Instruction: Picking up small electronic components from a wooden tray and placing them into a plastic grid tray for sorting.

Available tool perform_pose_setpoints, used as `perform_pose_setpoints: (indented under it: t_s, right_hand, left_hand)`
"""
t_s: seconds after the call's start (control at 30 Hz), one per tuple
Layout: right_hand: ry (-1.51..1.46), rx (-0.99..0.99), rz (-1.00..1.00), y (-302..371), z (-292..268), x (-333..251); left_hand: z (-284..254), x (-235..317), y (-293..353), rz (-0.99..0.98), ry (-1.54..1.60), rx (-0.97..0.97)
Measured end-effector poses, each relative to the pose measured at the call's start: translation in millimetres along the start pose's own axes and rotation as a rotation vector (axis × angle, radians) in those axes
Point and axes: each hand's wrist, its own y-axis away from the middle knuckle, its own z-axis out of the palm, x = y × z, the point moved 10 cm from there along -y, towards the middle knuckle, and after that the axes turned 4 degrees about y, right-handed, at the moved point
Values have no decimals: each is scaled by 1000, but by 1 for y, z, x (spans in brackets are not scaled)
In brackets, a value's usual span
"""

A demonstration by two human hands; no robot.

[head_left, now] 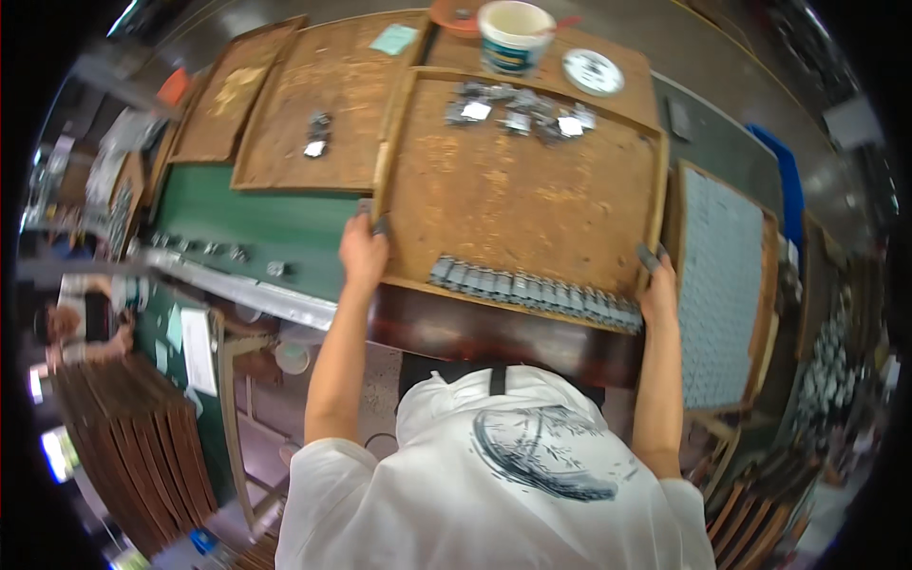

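A shallow wooden tray [532, 204] lies in front of me. My left hand [364, 252] grips its left side near the front corner, with grey covers on the fingertips. At the opposite side, my right hand [658, 285] holds the right rim close to the front corner, also with a grey fingertip cover. Along the tray's front edge runs a row of small grey metal parts [532, 290], packed side by side. A loose heap of similar metal parts [518, 112], with bright white patches, sits at the back of the tray.
More wooden trays [328, 66] stand to the left, one with a few parts [317, 135]. A green surface [256, 214] bears several small pieces. Behind are a white bucket [513, 38] and round lid [594, 72]. A tray of grey pieces [722, 285] stands right. A person [90, 318] works far left.
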Motion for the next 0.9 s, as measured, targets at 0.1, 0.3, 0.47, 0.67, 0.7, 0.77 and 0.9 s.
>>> perform_pose_setpoints:
  t_s: [0.1, 0.3, 0.47, 0.67, 0.7, 0.77, 0.9]
  right_hand:
    - [58, 14, -10, 0, -2, 10]
    - [391, 129, -331, 40, -37, -29]
    - [409, 125, -352, 53, -79, -33]
    - [357, 263, -412, 58, -104, -62]
    - [332, 414, -433, 69, -143, -59]
    - [368, 554, -482, 90, -166, -96]
    - [338, 955, -454, 126, -312, -91]
  left_hand:
    - [3, -18, -4, -83, -41, -35]
    - [-114, -29, 5, -256, -113, 238]
    - [-128, -133, 29, -730, -504, 33]
    - [-130, -301, 41, -446, -321, 111]
    - [-103, -244, 23, -363, -197, 163]
    - [-116, -277, 27, -399, 103, 279]
    - [-93, -158, 22, -477, 441, 269]
